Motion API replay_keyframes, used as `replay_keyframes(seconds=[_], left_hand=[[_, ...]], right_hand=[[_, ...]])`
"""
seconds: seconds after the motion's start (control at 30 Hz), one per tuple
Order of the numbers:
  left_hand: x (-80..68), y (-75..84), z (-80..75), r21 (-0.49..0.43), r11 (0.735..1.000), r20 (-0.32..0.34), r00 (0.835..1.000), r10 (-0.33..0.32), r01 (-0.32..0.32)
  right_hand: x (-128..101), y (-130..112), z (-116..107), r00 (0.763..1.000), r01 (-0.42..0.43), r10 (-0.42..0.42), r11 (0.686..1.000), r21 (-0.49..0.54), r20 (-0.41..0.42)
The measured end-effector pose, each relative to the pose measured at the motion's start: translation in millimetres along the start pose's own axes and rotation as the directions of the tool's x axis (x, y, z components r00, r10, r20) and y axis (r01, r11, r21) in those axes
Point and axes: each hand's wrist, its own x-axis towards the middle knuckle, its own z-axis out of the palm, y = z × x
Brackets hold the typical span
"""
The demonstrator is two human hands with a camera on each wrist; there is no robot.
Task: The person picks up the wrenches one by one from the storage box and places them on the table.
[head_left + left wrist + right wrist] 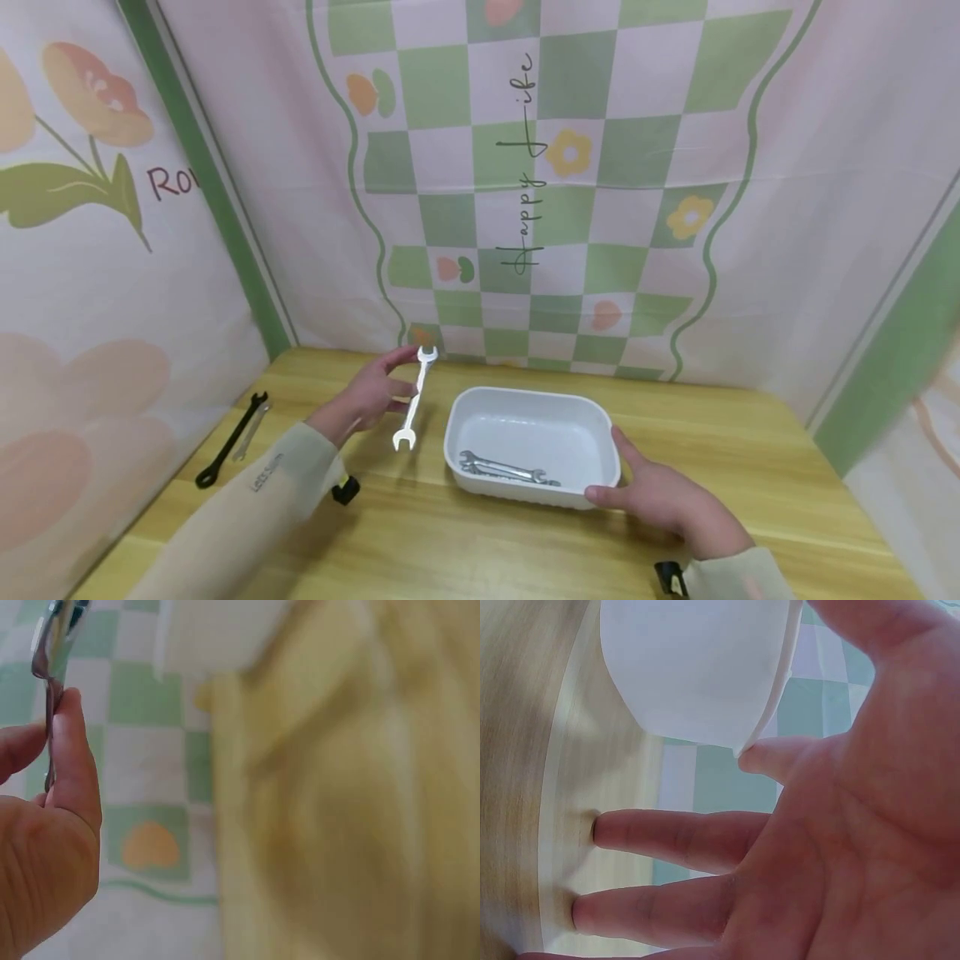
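A shiny double open-ended wrench [415,400] is pinched upright in my left hand [371,392], left of a white plastic bin. In the left wrist view the thumb and fingers [75,761] press the wrench [51,697] edge-on from both sides. My right hand [660,496] touches the right end of the white bin [528,393], its thumb on the near corner and index finger farther back. The right wrist view shows straight fingers [679,836] reaching the table and one fingertip at the bin's rim. Silver wrenches [502,468] lie overlapping along the near side inside the bin.
Toward the table's left edge lie a long black wrench [232,442] and a thin silver wrench [252,432], side by side. The wooden table [450,550] ends at a checked curtain [510,208] behind, with more patterned cloth hanging on both sides.
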Motion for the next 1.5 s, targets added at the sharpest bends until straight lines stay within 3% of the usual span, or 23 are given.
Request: replay_keyframes(seconds=[0.23,0.43,0.67,1.0,1.1,1.23,1.3,1.37,1.47,1.5], left_hand=[[-18.5,-38.7,-40.5,0.139,0.988,-0.051,0.997,-0.065,0.071],[-28.2,-61.0,-63.3,0.242,0.960,-0.124,0.985,-0.116,0.143],[-37.1,-69.1,-71.1,0.295,0.939,-0.178,0.975,-0.129,0.178],[-40.8,-71.0,-73.6,0.348,0.920,-0.173,0.977,-0.122,0.177],[-42.3,-69.4,-72.3,0.421,0.893,-0.165,0.982,-0.096,0.158],[-43.7,-63.2,-68.4,0.568,0.809,-0.165,0.984,-0.070,0.153],[-44.5,-59.5,-66.1,0.677,0.723,-0.156,0.987,-0.038,0.135],[-45.1,-57.7,-63.3,0.796,0.598,-0.128,0.992,0.007,0.098],[-48.8,-54.4,-56.8,0.937,0.348,-0.050,0.996,0.076,0.021],[-51.1,-52.7,-53.5,0.959,0.284,-0.029,0.996,0.087,0.004]], right_hand=[[0,-2,1,1.000,-0.002,0.002,1.000,-0.004,0.000],[-2,-1,0,1.000,0.018,-0.018,1.000,0.001,-0.004],[-1,0,0,1.000,0.016,-0.016,1.000,0.012,-0.001],[-1,0,0,1.000,0.021,-0.021,1.000,0.000,0.000],[0,-1,0,1.000,0.024,-0.024,1.000,-0.007,0.000],[0,-2,0,1.000,0.020,-0.020,1.000,-0.010,0.001],[0,-2,0,1.000,0.018,-0.018,1.000,-0.011,0.001],[-1,-3,0,1.000,0.014,-0.014,1.000,-0.010,0.000],[-2,-3,1,1.000,0.014,-0.014,1.000,-0.005,-0.001],[-2,-3,1,1.000,0.014,-0.014,1.000,-0.005,-0.001]])
